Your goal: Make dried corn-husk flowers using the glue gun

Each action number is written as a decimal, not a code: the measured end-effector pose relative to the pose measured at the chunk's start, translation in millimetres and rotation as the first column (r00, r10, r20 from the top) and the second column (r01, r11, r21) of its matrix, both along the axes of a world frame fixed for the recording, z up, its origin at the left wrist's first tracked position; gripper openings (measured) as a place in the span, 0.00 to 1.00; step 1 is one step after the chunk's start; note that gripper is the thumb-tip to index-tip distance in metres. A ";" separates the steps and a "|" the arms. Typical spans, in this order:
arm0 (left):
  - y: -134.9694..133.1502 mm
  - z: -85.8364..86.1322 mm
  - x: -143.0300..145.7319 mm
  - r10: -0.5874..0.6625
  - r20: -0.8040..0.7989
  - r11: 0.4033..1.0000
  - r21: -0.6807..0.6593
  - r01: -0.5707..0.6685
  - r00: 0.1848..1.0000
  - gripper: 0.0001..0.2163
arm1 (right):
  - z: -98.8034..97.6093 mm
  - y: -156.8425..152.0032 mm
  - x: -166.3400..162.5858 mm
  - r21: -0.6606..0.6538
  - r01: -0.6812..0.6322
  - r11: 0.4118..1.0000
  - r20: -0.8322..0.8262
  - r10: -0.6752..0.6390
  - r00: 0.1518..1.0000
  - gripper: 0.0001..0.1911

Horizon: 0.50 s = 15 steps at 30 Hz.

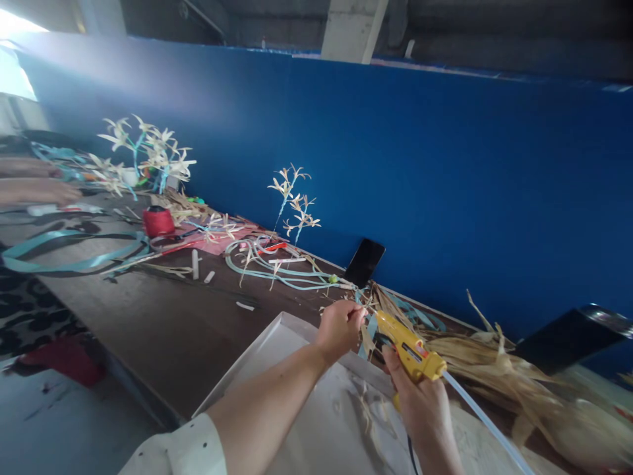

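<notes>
Head view, tilted: the right hand at five o'clock has its fingers wrapped around the grip of a yellow glue gun. The gun's long axis runs from the fist up toward ten o'clock, and its nozzle points at the left hand, which sits just beside the tip near the centre of the picture. A pale glue stick trails out of the gun's back end toward four o'clock. The left hand's fingers are pinched together on a small dried husk piece at the end of a thin blue stem; the exact contact is too small to make out. Both hands hover over the far edge of a white tray.

By my reading, the step in hand is gluing: the nozzle is lined up with the pinched piece. The next move would call for a steady tip, a small squeeze of glue, and fingers kept clear of the hot bead.

Dried husks lie heaped at three o'clock. A dark phone leans on the blue wall at twelve, a finished husk flower sprig stands at eleven, and a red spool sits at ten.
</notes>
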<state>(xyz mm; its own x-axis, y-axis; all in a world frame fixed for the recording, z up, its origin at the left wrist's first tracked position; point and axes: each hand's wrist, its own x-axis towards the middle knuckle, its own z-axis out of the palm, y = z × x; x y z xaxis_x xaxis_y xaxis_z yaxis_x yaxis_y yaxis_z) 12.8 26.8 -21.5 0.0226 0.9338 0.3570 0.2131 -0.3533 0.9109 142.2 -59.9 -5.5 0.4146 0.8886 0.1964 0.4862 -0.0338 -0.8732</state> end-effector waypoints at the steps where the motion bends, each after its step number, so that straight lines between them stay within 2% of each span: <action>1: -0.2 0.0 0.1 0.002 0.004 1.000 -0.001 -0.002 1.000 0.11 | -0.4 0.3 0.4 -0.004 0.007 1.000 0.007 -0.007 1.000 0.26; 8: -0.7 0.7 0.4 -0.001 -0.009 1.000 0.017 0.001 1.000 0.11 | 1.8 -1.0 1.4 -0.056 0.012 0.998 -0.016 -0.012 1.000 0.27; 15: -2.3 2.0 -0.2 -0.001 -0.066 0.997 0.071 0.006 0.998 0.11 | 4.5 -1.5 0.8 -0.029 0.032 0.999 0.022 -0.032 0.999 0.25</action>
